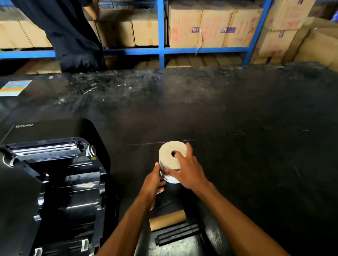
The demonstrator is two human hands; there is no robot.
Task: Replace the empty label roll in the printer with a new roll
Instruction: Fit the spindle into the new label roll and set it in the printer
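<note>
New roll (169,154): stands on end on the black tabletop (247,141), roughly mid-width and well in from the near edge, core hole facing up.
Left hand (153,183): against the roll's lower left side, fingers (156,166) curled onto its wall.
Right hand (188,170): draped over the roll's top and right side, fingers (189,148) spread and closed onto it; together the two hands grip the roll.
Printer (55,188): toward the left edge of the tabletop, lid open, roll bay showing and seemingly empty.
Empty core (167,219): brown cardboard tube lying near the near edge, between the forearms.
Black spindle (178,232): lying just beside the core, on its near side; it looks like the roll holder.
Step in hand: picking up the new roll, probably to thread it on the spindle.
Doing it well: hold by the flat ends and rim, not squeezing the wound labels; find the loose end first, so the labels feed the right way; keep the core hole clear of fingers so the spindle can pass.
Risk: a loose grip may let layers telescope or unwind.
</note>
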